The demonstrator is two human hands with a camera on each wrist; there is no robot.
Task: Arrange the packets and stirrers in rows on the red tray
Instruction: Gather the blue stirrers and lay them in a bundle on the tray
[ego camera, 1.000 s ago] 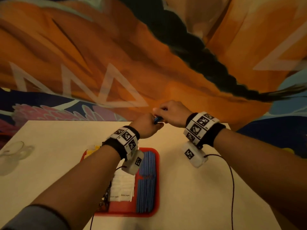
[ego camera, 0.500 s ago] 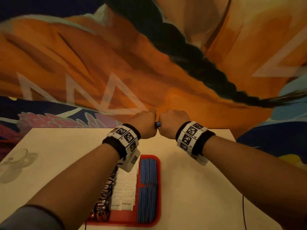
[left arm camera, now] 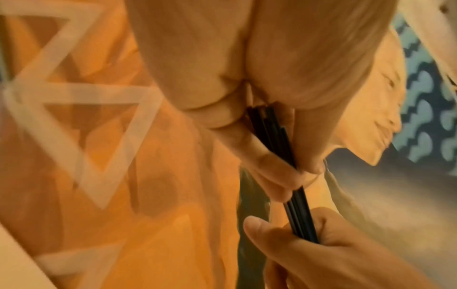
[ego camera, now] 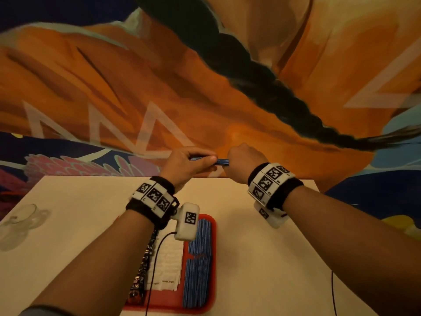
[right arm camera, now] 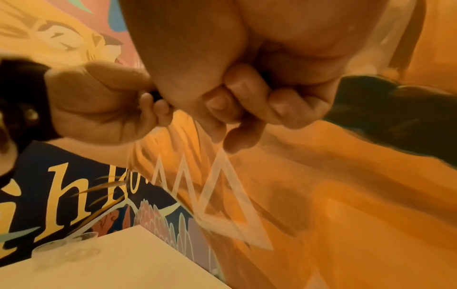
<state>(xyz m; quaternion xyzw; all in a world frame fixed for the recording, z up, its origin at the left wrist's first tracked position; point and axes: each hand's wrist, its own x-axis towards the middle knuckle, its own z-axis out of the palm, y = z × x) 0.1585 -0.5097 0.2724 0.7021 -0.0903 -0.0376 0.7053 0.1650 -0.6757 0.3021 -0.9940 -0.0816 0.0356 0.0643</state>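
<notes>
Tray (ego camera: 208, 224): red. Stirrers (ego camera: 197, 265) on it: blue with fine dark stripes. Packets (ego camera: 169, 258): white, small dark print. Desk (ego camera: 68, 224): cream. Wristbands (ego camera: 155, 197): black with white-and-black square markers. Wall (ego camera: 182, 99): orange mural, dark braid, pale zigzag lines, pink flower on navy. Held stirrers (ego camera: 222, 161): blue, striped.

you're working at a pale table (ego camera: 262, 258) pushed up against a painted mural wall (ego camera: 159, 92), mostly orange, with a dark braid (ego camera: 262, 83) crossing it and white zigzag lines (ego camera: 145, 128) lower down. a clear glass (ego camera: 20, 221) sits near the table's left edge, well apart from everything else.
</notes>
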